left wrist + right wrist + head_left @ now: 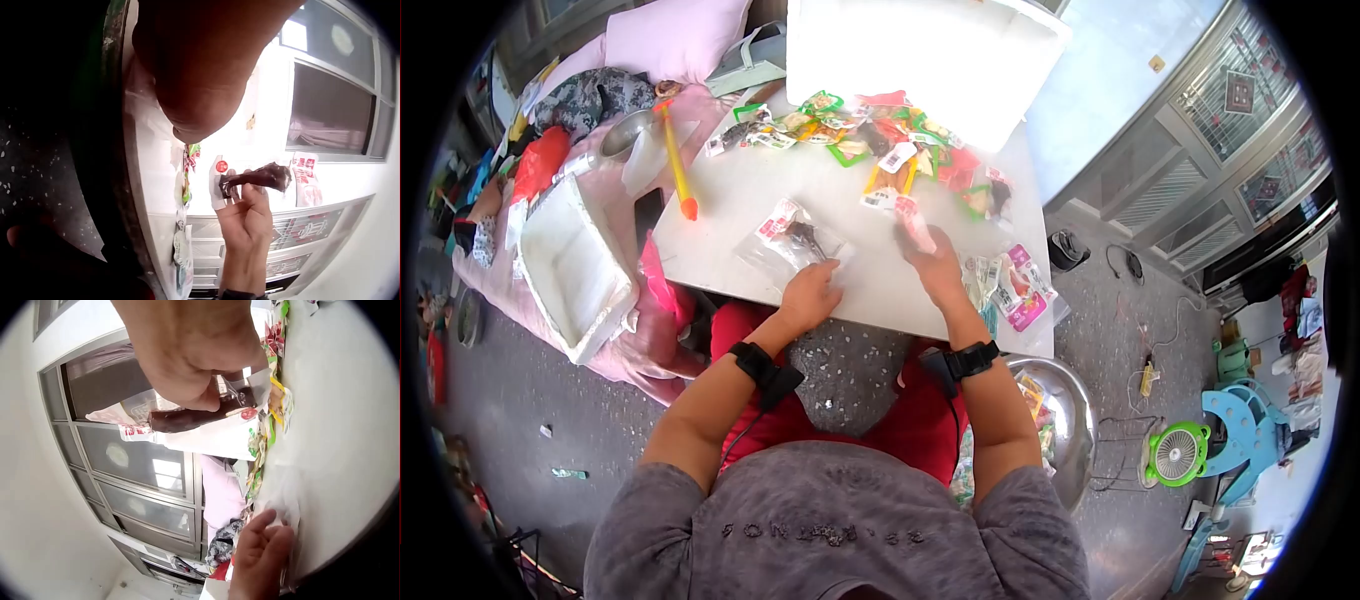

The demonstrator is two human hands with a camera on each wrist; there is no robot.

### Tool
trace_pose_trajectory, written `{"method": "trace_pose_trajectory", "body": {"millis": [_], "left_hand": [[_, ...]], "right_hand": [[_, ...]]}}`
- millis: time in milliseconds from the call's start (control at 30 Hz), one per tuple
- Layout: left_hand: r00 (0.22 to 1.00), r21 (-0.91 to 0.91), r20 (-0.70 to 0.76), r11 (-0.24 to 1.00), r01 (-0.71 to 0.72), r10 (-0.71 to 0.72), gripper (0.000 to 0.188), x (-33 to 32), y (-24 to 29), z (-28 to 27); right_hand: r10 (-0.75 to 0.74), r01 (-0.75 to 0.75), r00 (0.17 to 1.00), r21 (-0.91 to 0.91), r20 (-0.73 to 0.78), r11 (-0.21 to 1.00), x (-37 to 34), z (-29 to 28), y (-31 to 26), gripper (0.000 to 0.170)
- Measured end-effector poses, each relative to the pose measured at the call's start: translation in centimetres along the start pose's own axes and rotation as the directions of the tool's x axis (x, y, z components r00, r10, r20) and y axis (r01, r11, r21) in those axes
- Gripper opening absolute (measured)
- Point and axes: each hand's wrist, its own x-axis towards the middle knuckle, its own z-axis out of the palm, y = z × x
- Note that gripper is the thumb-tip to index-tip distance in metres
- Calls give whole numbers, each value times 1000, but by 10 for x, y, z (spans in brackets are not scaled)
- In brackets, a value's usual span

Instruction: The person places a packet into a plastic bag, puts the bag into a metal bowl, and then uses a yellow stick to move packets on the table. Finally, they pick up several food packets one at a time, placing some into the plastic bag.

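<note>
My right hand (935, 265) grips a packet (915, 225) above the table; in the left wrist view it shows as a dark drumstick-shaped piece (259, 177) in clear and white wrapping, with fingers curled round it. Nearer the table's front edge, my left hand (810, 297) holds the edge of a clear plastic bag (835, 245). Inside or on that bag lies a red-and-white packet (784, 220) with dark contents; I cannot tell which. The right wrist view has the drumstick piece (187, 420) under my right hand (194, 356), and my left hand (259, 556) lower down.
Many colourful packets (850, 130) lie along the table's back, before a white foam box (920, 60). A yellow-orange stick (675, 165) lies at the left. Pink-and-white packaging (1022, 290) sits at the right edge, above a metal basin (1080, 420) of packets. A white tray (575, 265) is at far left.
</note>
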Motion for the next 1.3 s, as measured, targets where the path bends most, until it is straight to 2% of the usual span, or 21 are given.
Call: {"method": "trace_pose_trajectory", "body": {"millis": [67, 100, 167, 200, 300, 333, 433, 467, 500, 567, 600, 700, 733, 833, 933, 1033, 1067, 1167, 1200, 1300], "left_hand": [[957, -86, -262, 985, -148, 121, 49, 1, 14, -3], [950, -162, -271, 965, -204, 156, 47, -32, 24, 2], [883, -222, -364, 893, -391, 296, 44, -34, 40, -6], [860, -156, -340, 878, -452, 381, 33, -33, 38, -7], [798, -160, -412, 827, -539, 440, 22, -44, 43, -4], [813, -129, -383, 847, -516, 437, 14, -47, 48, -8], [669, 137, -464, 793, -593, 580, 13, -51, 51, -11], [643, 198, -447, 770, -607, 621, 14, -50, 50, -11], [616, 259, -428, 742, -618, 662, 15, -49, 47, -11], [579, 342, -390, 696, -631, 716, 16, -51, 42, -13], [570, 366, -373, 680, -635, 732, 16, -52, 40, -14], [543, 399, -298, 619, -676, 785, 18, -56, 36, -12], [533, 401, -269, 596, -695, 802, 18, -57, 35, -10], [536, 368, -223, 580, -727, 814, 18, -60, 35, -1], [652, 296, -271, 706, -643, 708, 22, -59, 33, 4], [662, 398, -447, 797, -455, 601, 34, -56, 36, 1], [725, 391, -451, 846, -363, 520, 45, -54, 30, 2], [888, 257, -389, 955, -151, 245, 42, -49, 23, 3], [915, 258, -348, 959, -116, 204, 38, -48, 19, 5], [968, 259, -241, 966, -8, 73, 27, -39, 11, 9]], "right_hand": [[-89, 95, 995, -216, 40, 972, -22, 14, -27, 23], [-59, 76, 990, -137, 128, 988, -59, 26, -27, 23], [-132, 125, 954, 43, 269, 991, -68, 38, -25, 22], [-114, 91, 966, 107, 232, 990, -71, 42, -24, 22], [-18, -20, 992, 294, 125, 956, -84, 41, -18, 24], [35, -51, 995, 173, 93, 984, -85, 38, -8, 27], [95, -79, 995, 298, -40, 951, -96, 37, -3, 29], [267, -161, 953, 502, -147, 850, -105, 40, -6, 24], [315, -227, 949, 657, -17, 719, -110, 35, -2, 25], [329, -376, 908, 850, 260, 367, -120, 19, 7, 30], [382, -447, 872, 817, 307, 364, -126, 15, 5, 41], [276, -478, 871, 830, 406, 288, -146, 13, -7, 46], [273, -490, 865, 828, 421, 275, -147, 10, -9, 41], [300, -475, 874, 800, 382, 366, -149, 4, 12, 31], [346, -365, 912, 825, 223, 432, -150, 15, 22, 26], [319, -298, 938, 784, 134, 545, -147, 13, 16, 24], [350, -250, 936, 777, 41, 578, -145, 14, 15, 24], [347, -180, 935, 752, -69, 634, -137, 11, 21, 24], [388, -215, 919, 747, -63, 630, -136, 10, 17, 23], [384, -198, 918, 732, -94, 652, -135, 13, 22, 23]]}}
